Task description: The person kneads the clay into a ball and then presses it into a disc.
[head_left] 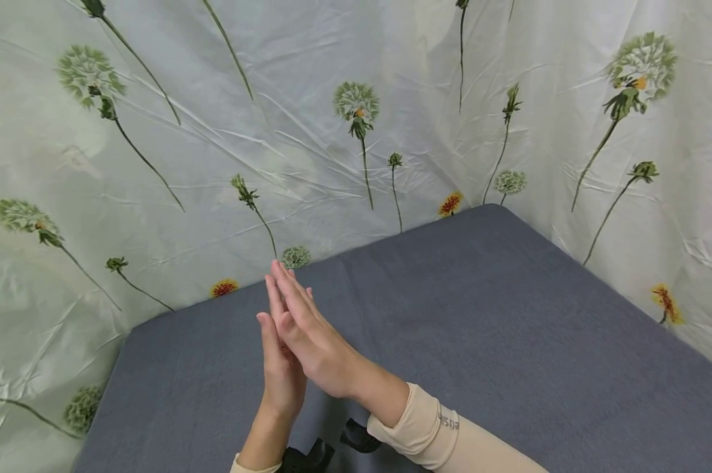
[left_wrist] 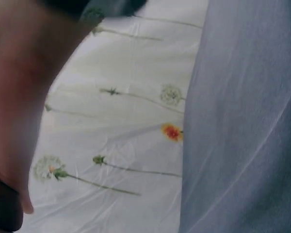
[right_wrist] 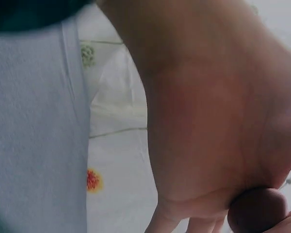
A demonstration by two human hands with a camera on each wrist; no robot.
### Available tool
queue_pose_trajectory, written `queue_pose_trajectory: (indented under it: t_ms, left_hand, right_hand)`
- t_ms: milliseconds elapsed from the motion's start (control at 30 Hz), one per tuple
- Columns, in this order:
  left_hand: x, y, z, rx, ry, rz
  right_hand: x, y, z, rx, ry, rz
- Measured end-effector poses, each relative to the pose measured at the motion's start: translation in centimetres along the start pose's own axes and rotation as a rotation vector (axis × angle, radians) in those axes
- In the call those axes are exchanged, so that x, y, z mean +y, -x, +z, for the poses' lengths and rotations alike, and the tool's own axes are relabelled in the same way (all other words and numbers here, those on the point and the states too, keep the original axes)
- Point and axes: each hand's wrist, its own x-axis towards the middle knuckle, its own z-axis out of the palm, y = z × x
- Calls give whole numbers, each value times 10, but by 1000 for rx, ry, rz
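Observation:
In the head view both hands are raised above the grey cloth surface, fingers straight and pointing up and away. The left hand (head_left: pixel 283 378) stands nearly upright, its thumb extended. Across it leans the right hand (head_left: pixel 323 348), covering part of the left fingers, with the two palms facing and the fingertips close together. No object shows in either hand. The right wrist view shows the palm of the right hand (right_wrist: pixel 203 131) close up, with a thumb tip at the lower right. At the left wrist camera's left edge, the left hand (left_wrist: pixel 14 121) appears dim and blurred.
A grey cloth-covered surface (head_left: pixel 480 328) spreads beneath the hands. Behind it and along the right hangs a pale curtain (head_left: pixel 309 164) printed with dandelions. Black wrist-camera parts (head_left: pixel 360 436) sit by the wrists, and light beige sleeves (head_left: pixel 433 424) cover the forearms.

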Motion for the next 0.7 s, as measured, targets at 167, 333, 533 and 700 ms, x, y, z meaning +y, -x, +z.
queue_pose_trajectory:
  t_ms: [167, 333, 533, 700]
  left_hand:
    - [5, 5, 5, 12, -82, 0]
    - [14, 7, 4, 89, -141, 38]
    - [20, 4, -10, 182, -95, 61]
    - [16, 0, -19, 160, 13, 44]
  right_hand:
    - [9, -4, -6, 37, -37, 40]
    - [15, -6, -1, -23, -109, 115]
    - [13, -2, 13, -123, -123, 158]
    - [9, 1, 19, -143, -70, 117]
